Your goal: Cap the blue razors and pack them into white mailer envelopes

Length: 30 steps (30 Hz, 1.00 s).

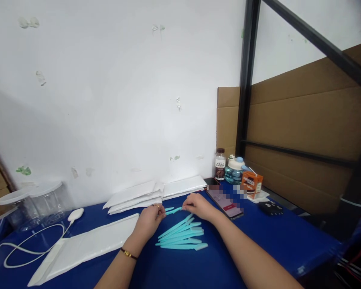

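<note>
Several turquoise eyebrow razors (180, 235) lie fanned out on the blue table in front of me. Just beyond this fan, my left hand (153, 218) is closed, with turquoise razors (169, 211) sticking out to the right from its fingertips. My right hand (196, 204) pinches the right end of one of these razors, so the piece spans the gap between both hands. The left fingers hide the other ends. Beside my left forearm lies a long white padded mailer (93, 245), its flap end toward the lower left.
Stacked white mailers (135, 196) lie against the wall. At the left are clear plastic jars (49, 204) and a white cable (33, 251) with a white puck. A phone (225, 202), a brown-capped bottle (220, 165), a blue cup (234, 173) and an orange carton (251, 184) stand or lie rightward.
</note>
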Available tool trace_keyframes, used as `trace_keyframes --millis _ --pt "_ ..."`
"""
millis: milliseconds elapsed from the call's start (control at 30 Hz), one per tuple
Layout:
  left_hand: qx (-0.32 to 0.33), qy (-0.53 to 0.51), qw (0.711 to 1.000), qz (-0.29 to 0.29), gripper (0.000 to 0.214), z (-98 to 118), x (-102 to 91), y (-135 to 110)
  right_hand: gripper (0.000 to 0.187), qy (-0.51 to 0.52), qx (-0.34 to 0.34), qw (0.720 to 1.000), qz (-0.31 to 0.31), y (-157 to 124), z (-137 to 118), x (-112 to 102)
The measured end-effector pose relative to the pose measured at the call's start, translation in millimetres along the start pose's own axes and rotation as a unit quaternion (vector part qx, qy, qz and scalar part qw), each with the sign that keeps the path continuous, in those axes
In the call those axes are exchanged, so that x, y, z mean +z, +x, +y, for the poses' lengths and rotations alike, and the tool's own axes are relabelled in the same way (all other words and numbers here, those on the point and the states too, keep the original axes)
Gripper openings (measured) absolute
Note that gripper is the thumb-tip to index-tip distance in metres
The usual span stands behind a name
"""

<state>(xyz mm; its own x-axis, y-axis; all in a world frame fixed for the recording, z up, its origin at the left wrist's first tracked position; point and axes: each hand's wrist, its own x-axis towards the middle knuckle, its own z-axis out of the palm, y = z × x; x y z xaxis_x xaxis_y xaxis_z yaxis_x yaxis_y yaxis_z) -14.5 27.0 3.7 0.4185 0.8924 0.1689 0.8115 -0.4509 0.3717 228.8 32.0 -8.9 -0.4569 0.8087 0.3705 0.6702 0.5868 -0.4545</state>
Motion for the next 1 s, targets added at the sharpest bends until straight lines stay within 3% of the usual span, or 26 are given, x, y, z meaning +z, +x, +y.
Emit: trace_keyframes --millis 133,267,400,467,633,733,867,1000 --pt "-0.026 0.060 0.998 0.016 0.011 -8.7 -3.9 -0.6 0.020 -0.045 0.053 0.997 0.038 -3.9 19.9 -9.4" --pt "-0.035 0.079 0.996 0.015 0.021 -9.1 -1.7 -4.6 0.020 -0.033 0.042 0.999 0.001 -10.9 27.8 -12.1" --pt "-0.003 0.063 0.998 0.008 0.031 -10.7 3.1 -4.5 0.029 0.022 0.001 0.999 -0.038 -16.4 32.5 -16.5" --pt "0.006 0.066 0.998 -0.002 0.030 -13.6 5.2 -2.3 0.027 0.033 0.016 0.998 -0.046 -16.0 35.4 -15.1" --pt "-0.018 0.081 0.996 0.024 0.031 -13.2 5.4 0.5 0.020 -0.002 0.086 0.996 0.039 -8.4 36.0 -4.8" --pt "-0.001 0.040 0.999 0.036 0.028 -3.3 3.9 -3.8 0.015 0.010 0.077 0.995 0.058 -7.5 28.6 -5.3" --pt "0.030 -0.023 0.999 -0.036 0.023 12.9 5.9 -10.2 0.013 0.065 0.026 0.997 -0.040 -11.7 15.2 -8.8" --pt "0.028 -0.030 0.997 -0.064 0.017 17.0 10.5 -10.0 0.014 0.065 0.047 0.993 -0.086 -12.2 5.5 -5.5"
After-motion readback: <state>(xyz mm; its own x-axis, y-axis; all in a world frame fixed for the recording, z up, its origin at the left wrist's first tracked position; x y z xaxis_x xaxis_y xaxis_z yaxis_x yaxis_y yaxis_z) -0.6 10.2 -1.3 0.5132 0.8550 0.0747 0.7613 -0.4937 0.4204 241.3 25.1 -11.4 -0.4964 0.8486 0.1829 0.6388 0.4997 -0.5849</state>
